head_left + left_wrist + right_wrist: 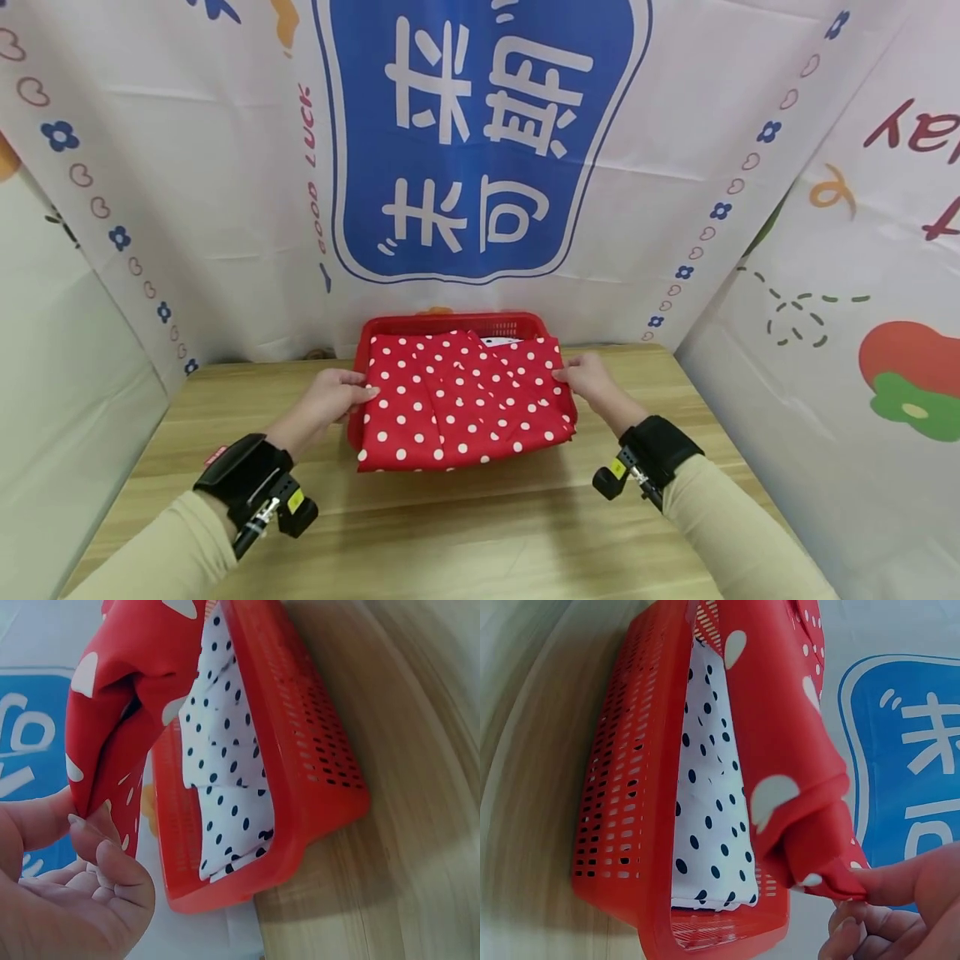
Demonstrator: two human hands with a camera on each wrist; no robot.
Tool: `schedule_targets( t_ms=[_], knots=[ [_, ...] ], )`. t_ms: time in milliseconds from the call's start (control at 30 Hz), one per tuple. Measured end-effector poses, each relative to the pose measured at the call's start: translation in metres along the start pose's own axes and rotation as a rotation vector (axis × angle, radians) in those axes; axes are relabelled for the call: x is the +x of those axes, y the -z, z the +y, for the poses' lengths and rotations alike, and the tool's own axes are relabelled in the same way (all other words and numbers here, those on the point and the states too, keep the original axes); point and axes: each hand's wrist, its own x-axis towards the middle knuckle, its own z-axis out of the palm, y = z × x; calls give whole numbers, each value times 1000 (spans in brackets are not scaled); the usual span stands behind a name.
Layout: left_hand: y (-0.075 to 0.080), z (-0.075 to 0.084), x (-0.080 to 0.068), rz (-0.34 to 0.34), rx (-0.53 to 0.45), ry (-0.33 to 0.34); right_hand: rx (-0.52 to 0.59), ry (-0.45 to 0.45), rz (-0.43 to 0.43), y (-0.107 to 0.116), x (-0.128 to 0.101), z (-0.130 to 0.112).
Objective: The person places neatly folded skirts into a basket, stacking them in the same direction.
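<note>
A folded red cloth with white dots (461, 400) is held up over a red plastic basket (457, 321). My left hand (326, 400) pinches the cloth's left edge between thumb and fingers. At the opposite edge, my right hand (592, 379) pinches it the same way. Both wrist views show the cloth raised above the basket's rim. Inside the basket lies a folded white cloth with black dots (225, 757), also seen in the right wrist view. From the head view, the red cloth hides most of the basket.
The basket stands on a wooden table (450, 533) near its back edge. Behind it hangs a printed white curtain (247, 208) with a blue panel. More printed fabric (847, 275) closes off the right side, and a pale wall (67, 333) stands on the left.
</note>
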Motion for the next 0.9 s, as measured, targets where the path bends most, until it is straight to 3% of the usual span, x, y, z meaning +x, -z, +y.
schedule_targets(
  t_ms=[300,467,667,900],
  knots=[
    [-5,6,21,15,4,35,-25,-19,49,-5,18,-4],
    [-11,11,28,57,-51,35,-32,-32,87,-11,29,-8],
    [-14,12,36,141,-83,-42,0,-18,120,-18,36,-10],
    [-26,5,40,305,81,-189,51,67,165,-25,45,-3]
  ],
)
